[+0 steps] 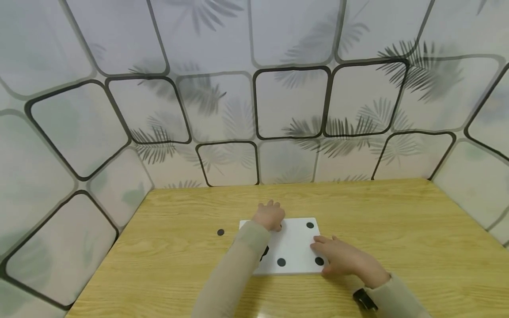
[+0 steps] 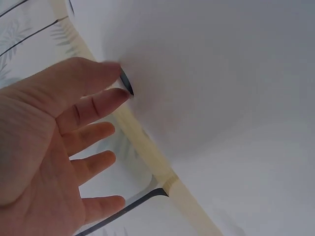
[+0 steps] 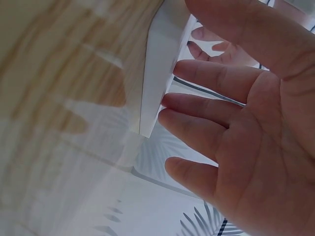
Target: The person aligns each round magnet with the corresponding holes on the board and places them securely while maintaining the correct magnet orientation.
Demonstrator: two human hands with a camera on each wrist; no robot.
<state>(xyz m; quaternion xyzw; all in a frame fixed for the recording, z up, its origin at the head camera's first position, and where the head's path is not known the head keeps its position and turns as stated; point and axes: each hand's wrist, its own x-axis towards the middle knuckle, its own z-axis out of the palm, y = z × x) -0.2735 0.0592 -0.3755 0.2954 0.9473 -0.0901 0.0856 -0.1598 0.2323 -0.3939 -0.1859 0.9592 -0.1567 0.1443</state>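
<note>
A flat white board (image 1: 296, 243) lies on the wooden table, with several black discs on its top. My left hand (image 1: 269, 216) is over the board's far left part. In the left wrist view its thumb and index finger pinch a thin black disc (image 2: 127, 81) at the white surface, while the other fingers are spread. At the board's right edge, my right hand (image 1: 343, 258) rests with extended fingers touching it; the right wrist view shows them along the white side (image 3: 165, 64). Near that hand is a corner disc (image 1: 319, 261). My left sleeve hides the board's left part.
One loose black disc (image 1: 220, 232) lies on the table (image 1: 171, 251), left of the board. A dark irregular piece (image 1: 265, 251) shows beside the left sleeve. Patterned panels (image 1: 222, 106) rise behind the table and at both sides. A dark band (image 1: 364, 299) sits at my right wrist.
</note>
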